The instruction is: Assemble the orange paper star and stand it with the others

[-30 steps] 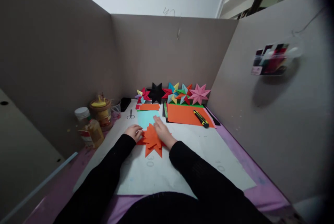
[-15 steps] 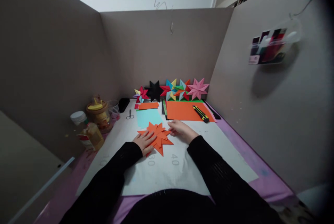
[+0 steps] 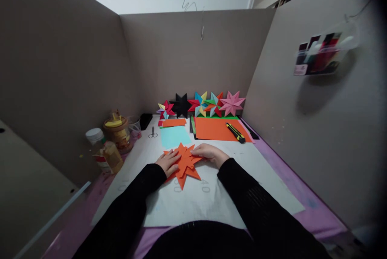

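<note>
White sheet (image 3: 181, 208): orange star (image 3: 185, 164) under left hand (image 3: 166, 162).

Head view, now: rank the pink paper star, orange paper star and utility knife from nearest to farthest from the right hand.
From the right hand:
1. Orange paper star: at its fingers, to its left.
2. Utility knife: beyond, to its right, on the orange sheet.
3. Pink paper star: farthest, at the back partition.
</note>
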